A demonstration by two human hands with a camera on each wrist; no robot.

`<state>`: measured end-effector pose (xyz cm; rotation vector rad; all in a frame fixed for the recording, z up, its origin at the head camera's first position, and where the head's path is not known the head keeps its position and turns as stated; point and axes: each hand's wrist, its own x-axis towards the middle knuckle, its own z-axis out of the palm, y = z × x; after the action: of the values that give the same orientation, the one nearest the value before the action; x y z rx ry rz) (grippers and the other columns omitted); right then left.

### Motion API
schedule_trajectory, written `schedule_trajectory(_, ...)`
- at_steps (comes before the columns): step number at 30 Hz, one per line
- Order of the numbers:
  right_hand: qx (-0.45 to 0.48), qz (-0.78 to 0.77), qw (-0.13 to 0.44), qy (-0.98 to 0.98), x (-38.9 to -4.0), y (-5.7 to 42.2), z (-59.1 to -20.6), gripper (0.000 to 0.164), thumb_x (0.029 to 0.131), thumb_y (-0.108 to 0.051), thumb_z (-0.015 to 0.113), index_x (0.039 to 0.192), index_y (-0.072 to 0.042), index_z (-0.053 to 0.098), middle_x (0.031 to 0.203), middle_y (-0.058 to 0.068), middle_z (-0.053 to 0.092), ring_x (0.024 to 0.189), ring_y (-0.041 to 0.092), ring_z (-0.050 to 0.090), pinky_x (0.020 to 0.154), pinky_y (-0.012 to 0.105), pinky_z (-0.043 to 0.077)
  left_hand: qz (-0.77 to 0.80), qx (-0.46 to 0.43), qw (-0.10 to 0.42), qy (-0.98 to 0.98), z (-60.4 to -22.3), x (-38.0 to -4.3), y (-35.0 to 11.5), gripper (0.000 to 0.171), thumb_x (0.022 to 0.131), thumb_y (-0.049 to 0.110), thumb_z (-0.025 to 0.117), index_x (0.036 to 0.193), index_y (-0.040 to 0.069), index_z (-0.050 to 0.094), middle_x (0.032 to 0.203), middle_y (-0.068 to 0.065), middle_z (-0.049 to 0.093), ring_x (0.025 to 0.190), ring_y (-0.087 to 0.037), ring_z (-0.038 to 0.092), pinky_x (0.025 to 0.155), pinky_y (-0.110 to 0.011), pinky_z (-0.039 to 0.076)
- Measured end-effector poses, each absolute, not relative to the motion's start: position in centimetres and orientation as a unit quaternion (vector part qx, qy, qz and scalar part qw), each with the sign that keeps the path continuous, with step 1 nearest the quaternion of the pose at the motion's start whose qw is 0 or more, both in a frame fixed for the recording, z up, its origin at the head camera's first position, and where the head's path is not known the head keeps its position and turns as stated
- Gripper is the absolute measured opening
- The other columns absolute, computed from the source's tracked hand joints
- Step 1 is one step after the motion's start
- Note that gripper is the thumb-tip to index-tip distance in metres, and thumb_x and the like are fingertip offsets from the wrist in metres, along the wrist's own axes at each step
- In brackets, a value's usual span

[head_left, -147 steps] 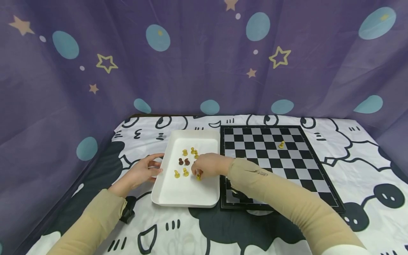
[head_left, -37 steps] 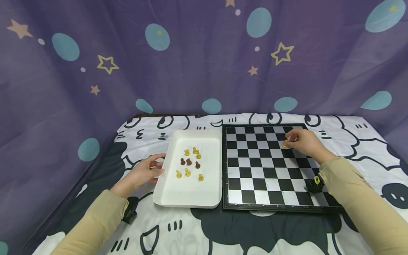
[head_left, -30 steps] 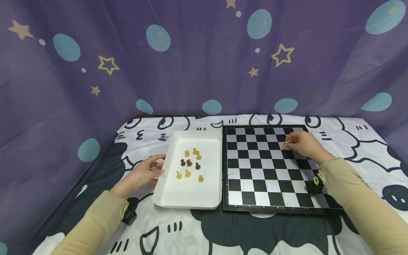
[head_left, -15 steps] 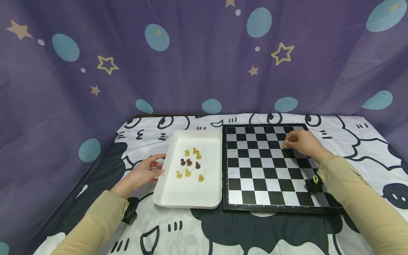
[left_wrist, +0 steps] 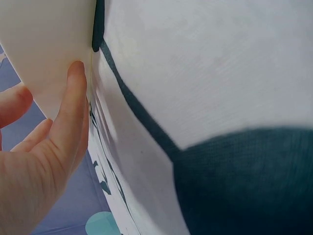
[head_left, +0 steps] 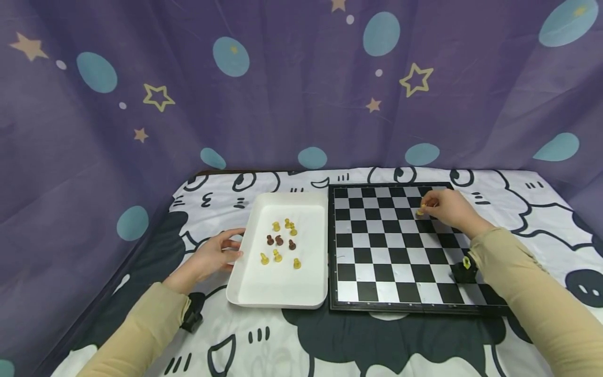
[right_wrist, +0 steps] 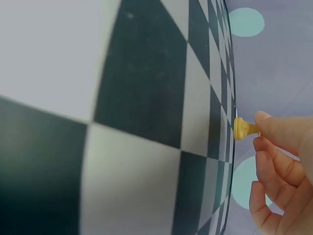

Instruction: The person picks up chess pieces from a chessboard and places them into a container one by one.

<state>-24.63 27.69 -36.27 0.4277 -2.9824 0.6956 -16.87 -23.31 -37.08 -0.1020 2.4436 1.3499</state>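
My right hand (head_left: 445, 207) is over the far right part of the chessboard (head_left: 374, 256). Between thumb and index finger it pinches a yellow chess pawn (right_wrist: 241, 129), whose base faces the board close at its surface; the other fingers curl loosely. My left hand (head_left: 214, 256) rests against the left side of the white tray (head_left: 278, 290). In the left wrist view its fairly straight fingers (left_wrist: 73, 105) touch the tray's outer wall. Inside the tray are several yellow chess pieces (head_left: 277, 255) and 3 dark brown ones (head_left: 279, 240), in loose rows.
Tray and chessboard lie side by side, nearly touching, on a white cloth (head_left: 264, 356) with black cartoon drawings. A purple curtain (head_left: 301, 94) with stars and blue ovals hangs behind. Black wrist cameras (head_left: 192, 311) sit at both cuffs.
About five seconds ago my right hand was in the tray at a yellow piece, and a yellow pawn stood alone on the board. The hand is now over the board, pinching a pawn there.
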Motion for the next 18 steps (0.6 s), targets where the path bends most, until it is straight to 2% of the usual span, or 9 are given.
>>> schedule_trajectory(8, 0.141, 0.231, 0.015, -0.963, -24.6, 27.3, -35.4, 0.011, 0.086, -0.011, 0.067, 0.087, 0.000, 0.067, 0.080, 0.011, 0.068, 0.074, 0.022, 0.060, 0.063, 0.032, 0.045, 0.473, -0.038, 0.173, 0.863, -37.0, -16.8, -23.3, 0.060, 0.094, 0.006, 0.056, 0.148, 0.012, 0.030, 0.129, -0.024, 0.046, 0.102, -0.027, 0.060, 0.078, -0.040, 0.056)
schedule_trajectory(18, 0.149, 0.222, 0.019, -0.963, -25.0, 26.1, -33.9, 0.009, 0.086, -0.013, 0.067, 0.085, -0.004, 0.067, 0.080, 0.009, 0.069, 0.073, 0.020, 0.060, 0.064, 0.033, 0.045, 0.473, -0.038, 0.174, 0.863, -37.2, -16.9, -23.3, 0.061, 0.094, 0.007, 0.057, 0.149, 0.012, 0.029, 0.130, -0.024, 0.046, 0.104, -0.028, 0.060, 0.079, -0.040, 0.056)
